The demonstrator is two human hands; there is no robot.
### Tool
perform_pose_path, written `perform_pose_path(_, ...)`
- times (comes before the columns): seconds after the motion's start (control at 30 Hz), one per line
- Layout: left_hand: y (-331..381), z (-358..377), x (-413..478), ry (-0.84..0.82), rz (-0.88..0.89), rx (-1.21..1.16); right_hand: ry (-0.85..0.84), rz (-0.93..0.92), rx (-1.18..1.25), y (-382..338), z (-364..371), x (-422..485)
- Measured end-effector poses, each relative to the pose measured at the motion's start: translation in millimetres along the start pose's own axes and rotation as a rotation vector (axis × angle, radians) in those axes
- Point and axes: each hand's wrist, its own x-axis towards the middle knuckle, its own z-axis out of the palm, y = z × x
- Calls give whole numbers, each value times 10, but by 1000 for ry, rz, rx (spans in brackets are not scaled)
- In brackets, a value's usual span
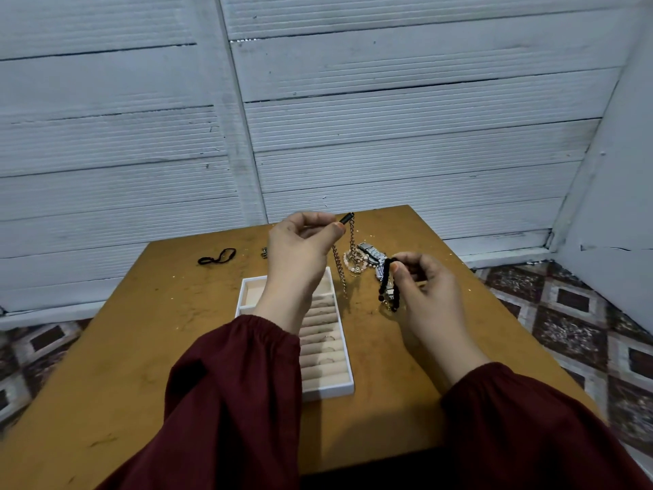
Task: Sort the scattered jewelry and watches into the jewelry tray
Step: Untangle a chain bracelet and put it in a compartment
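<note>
While a black band (215,258) is lying near the counter's (106,366) far left edge, the white jewelry tray (348,385) is sitting mid-counter, a few rings seemingly resting in its rolls. Over its far end the left hand (300,242) is pinching a black tube (346,218), from which a gold chain (352,238) is dangling. Just right, a pale bead bracelet (349,265) and silver watch (369,250) are lying heaped toward the far right corner. The right hand (420,282) is pinching a black beaded strand (387,281). Both hanging pieces look close enough to snag the heap or each other, so a quick lift is risking a tangle or a dragged watch.
</note>
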Motion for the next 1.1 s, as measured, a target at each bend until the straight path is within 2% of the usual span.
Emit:
perform_pose_path(0.4, 242, -525, -293, 85, 55, -124, -60, -60, 132, -510, 181, -333)
perform_pose_path(0.8, 268, -1120, -446, 197, 78, -45, -141, -100, 203, -629, 647, -632)
perform_pose_path(1.1, 178, -1226, -296, 217, 52, -22, -143, -58, 204, -610, 790, -658)
